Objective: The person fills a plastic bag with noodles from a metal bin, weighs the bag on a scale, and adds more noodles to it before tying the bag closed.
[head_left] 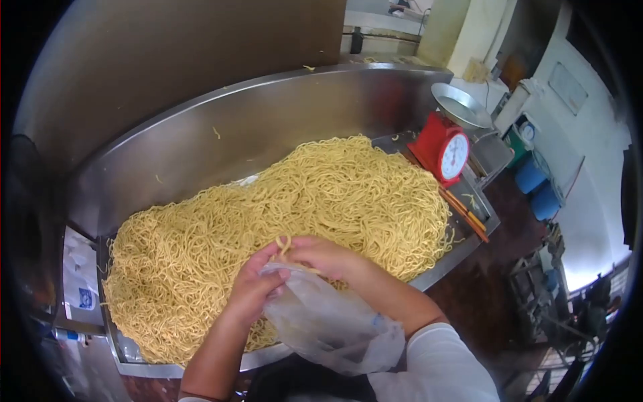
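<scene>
A clear plastic bag (331, 321) hangs below my two hands, over the front edge of a metal tray (268, 357). My left hand (258, 281) is closed on the bag's upper edge. Close beside it, my right hand (320, 256) has its fingers bent at the bag's mouth, with a few noodle strands between the two hands. Exactly what the right fingertips pinch is too small to tell. Behind and around both hands, a large heap of yellow noodles (295, 194) fills much of the tray.
A red scale (439, 147) with a metal pan (461, 106) stands at the tray's right end. Wooden sticks (469, 216) lie beside it. White bags (82, 281) are at the left, and blue containers (536, 184) stand beyond on the right.
</scene>
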`<act>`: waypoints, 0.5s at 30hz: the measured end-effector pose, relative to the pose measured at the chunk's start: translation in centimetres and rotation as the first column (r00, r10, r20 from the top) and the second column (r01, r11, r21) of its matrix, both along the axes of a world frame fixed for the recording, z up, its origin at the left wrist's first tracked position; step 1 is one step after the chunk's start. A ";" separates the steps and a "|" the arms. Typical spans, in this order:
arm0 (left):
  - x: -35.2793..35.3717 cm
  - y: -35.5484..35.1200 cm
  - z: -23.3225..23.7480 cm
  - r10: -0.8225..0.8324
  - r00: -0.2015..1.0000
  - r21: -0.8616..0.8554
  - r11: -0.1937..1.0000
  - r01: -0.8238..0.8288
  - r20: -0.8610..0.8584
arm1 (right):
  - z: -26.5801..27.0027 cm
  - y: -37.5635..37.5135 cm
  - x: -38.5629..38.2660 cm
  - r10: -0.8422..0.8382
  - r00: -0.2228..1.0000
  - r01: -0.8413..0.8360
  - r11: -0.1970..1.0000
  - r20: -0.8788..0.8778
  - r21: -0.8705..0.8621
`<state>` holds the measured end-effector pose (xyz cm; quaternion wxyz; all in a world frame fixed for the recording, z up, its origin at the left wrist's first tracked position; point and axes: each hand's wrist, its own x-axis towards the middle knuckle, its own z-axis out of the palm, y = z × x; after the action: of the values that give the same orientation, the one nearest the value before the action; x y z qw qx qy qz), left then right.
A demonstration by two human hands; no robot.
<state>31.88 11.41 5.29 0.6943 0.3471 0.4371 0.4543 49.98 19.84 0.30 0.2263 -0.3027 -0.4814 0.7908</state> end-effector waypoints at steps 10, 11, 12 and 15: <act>-7.2 -6.5 -0.3 -0.460 0.883 -0.164 0.882 0.442 -0.095 | 16.5 16.1 15.3 -0.819 0.519 0.732 0.276 -0.247 0.623; -8.0 -8.5 -1.0 -0.431 0.898 -0.192 0.892 0.409 -0.092 | 16.2 18.5 16.3 -0.851 0.464 0.714 0.195 -0.246 0.672; -8.7 -10.3 -2.0 -0.408 0.912 -0.266 0.884 0.384 -0.043 | 15.8 21.1 17.8 -0.879 0.404 0.689 0.111 -0.252 0.717; -9.2 -15.0 -4.8 -0.284 0.958 -0.417 0.868 0.269 0.028 | 7.5 31.5 27.3 -0.833 0.514 0.202 0.351 0.206 0.914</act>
<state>22.64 -3.64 0.54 0.8024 0.2578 0.4815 0.2406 77.29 51.32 7.78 0.4119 -0.5668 -0.6887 0.1867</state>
